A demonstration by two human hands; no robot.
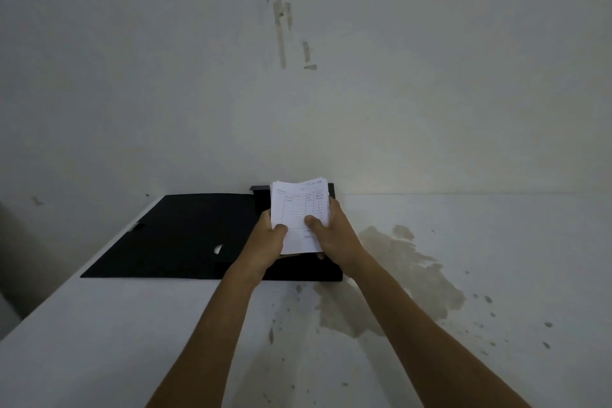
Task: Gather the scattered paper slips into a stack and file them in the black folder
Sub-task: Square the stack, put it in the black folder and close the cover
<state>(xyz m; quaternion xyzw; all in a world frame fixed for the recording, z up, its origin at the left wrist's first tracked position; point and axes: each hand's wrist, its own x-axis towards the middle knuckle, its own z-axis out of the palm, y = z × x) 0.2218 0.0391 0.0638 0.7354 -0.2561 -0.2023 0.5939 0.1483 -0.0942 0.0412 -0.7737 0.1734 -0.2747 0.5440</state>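
A stack of white paper slips (298, 205) with printed table lines is held upright between both hands, above the right half of the black folder (178, 235). The folder lies open and flat on the white table, its left flap spread toward the table's left edge. My left hand (265, 242) grips the stack's lower left side, thumb on the front sheet. My right hand (334, 235) grips the lower right side, thumb also pressed on the front. The folder's right half is mostly hidden behind my hands and the stack.
The white table (132, 325) butts against a pale wall at the back and carries a large brownish stain (397, 275) and dark specks to the right of the folder. Its left edge runs diagonally beside the folder's left flap.
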